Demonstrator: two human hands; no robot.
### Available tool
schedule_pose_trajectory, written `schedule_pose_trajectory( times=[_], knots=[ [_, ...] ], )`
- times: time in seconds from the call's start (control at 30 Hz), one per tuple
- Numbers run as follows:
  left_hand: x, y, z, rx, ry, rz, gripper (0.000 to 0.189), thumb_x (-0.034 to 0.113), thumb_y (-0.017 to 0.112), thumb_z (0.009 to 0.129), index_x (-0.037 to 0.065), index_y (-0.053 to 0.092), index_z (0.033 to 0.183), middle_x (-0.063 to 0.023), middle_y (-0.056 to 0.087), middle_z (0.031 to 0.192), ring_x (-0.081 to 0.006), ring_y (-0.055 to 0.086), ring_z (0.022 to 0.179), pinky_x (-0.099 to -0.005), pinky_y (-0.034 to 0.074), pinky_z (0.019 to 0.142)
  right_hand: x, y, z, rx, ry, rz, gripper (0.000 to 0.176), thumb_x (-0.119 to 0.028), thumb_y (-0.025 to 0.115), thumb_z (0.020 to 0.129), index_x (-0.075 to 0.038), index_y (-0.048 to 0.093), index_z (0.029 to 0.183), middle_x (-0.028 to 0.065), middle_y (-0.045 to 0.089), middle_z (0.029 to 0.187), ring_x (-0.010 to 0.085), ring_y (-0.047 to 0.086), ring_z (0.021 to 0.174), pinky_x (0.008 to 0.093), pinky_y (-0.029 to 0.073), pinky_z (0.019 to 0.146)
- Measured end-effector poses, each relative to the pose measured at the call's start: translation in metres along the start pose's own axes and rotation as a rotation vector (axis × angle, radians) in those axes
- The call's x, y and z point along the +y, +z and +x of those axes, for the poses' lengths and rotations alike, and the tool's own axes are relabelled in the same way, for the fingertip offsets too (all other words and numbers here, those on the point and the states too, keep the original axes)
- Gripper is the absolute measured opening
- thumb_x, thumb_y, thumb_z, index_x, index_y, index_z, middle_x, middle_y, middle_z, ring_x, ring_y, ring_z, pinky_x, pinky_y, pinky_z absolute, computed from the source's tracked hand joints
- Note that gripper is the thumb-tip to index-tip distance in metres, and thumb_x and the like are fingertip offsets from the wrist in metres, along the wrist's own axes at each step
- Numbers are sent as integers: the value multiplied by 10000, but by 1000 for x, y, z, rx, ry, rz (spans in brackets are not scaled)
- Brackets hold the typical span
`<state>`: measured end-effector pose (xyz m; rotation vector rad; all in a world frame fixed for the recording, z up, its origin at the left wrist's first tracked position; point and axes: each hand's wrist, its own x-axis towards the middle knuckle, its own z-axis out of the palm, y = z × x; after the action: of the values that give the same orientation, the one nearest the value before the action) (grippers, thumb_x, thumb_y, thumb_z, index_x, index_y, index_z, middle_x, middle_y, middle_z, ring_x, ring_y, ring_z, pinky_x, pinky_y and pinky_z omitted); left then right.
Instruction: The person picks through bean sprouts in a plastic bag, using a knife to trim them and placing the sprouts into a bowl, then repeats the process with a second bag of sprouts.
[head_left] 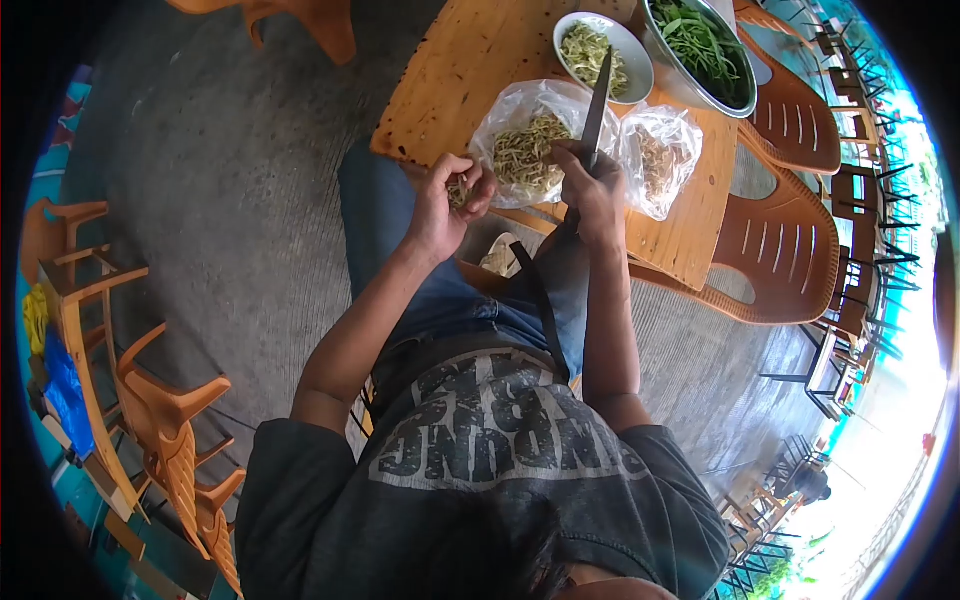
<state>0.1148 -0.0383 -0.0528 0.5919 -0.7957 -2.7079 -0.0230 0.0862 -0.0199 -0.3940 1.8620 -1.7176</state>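
My right hand (592, 190) grips a long knife (597, 105) whose blade points up over the table. My left hand (450, 200) is curled around a small bunch of pale green vegetable pieces (460, 190), just left of the knife hand. Behind both hands lies an open clear plastic bag (520, 125) filled with the same pale green strips. A second clear bag (660, 160) with brownish scraps lies to its right. Both sit on a wooden table (450, 80).
A white bowl (630, 55) of cut pale greens and a metal bowl (700, 90) of dark green leaves stand at the table's far side. Orange plastic chairs (790, 250) stand right of the table, more stacked chairs (180, 440) at left. Concrete floor (230, 180) lies around.
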Motion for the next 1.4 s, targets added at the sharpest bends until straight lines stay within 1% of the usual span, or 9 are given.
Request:
schedule_pose_trajectory(
  times=[0.1,0.23,0.4,0.5,0.53,0.8,1.03,1.23,1.4],
  knots=[
    [3,7,8,18,7,36,275,266,469,908,143,373,681,-25,510,684,-69,357,526,-213,304,496,0,-9,4,-72,90,283,264,-110,625,841,39,598,1057,56,634,829,32,376,451,178,286,408],
    [5,18,21,13,-23,38,283,265,519,936,142,420,701,-20,536,707,-50,384,546,-190,319,501,-4,-14,2,-81,139,416,256,-116,639,842,22,601,1055,19,598,807,19,357,452,170,273,409],
    [6,32,32,-41,-33,207,189,266,585,916,78,599,905,-8,594,775,-16,424,578,-155,333,501,-5,-17,0,-81,160,467,248,-129,653,847,2,607,1053,-12,569,795,9,339,453,170,266,407],
    [0,39,35,-43,-15,282,203,225,618,896,52,635,1001,-4,618,808,1,424,583,-142,326,496,-7,-13,0,-79,132,505,217,-114,638,864,5,635,1045,-67,439,559,16,328,438,187,233,403],
    [-2,41,36,-37,1,305,210,209,627,890,47,640,1023,-4,624,817,6,422,583,-138,322,494,-6,-11,0,-63,117,481,216,-119,636,867,3,638,1045,-69,436,553,14,327,438,188,230,405],
    [-6,39,43,68,-12,173,175,151,686,842,18,665,953,16,625,768,10,404,535,-151,287,453,1,-4,-7,27,22,160,254,-206,588,915,1,652,1048,-65,456,555,15,333,447,189,231,418],
    [-10,38,37,151,27,295,183,163,698,832,19,662,940,14,634,760,8,406,542,-157,287,462,-7,-5,-26,-168,50,178,414,-353,390,1000,-91,426,1318,-51,393,614,35,356,529,194,263,459],
    [-11,42,34,174,16,292,176,180,667,857,22,659,934,59,537,670,16,367,528,-152,264,446,11,-3,-24,-265,-51,207,357,-316,414,998,-89,464,1268,-52,402,638,37,365,575,185,285,512],
    [-12,34,33,142,17,279,164,157,693,836,34,672,941,40,626,755,10,395,551,-160,295,479,12,-2,-25,-258,-51,166,316,-259,450,990,-81,472,1250,-50,407,659,36,363,580,192,301,520]
  ],
)
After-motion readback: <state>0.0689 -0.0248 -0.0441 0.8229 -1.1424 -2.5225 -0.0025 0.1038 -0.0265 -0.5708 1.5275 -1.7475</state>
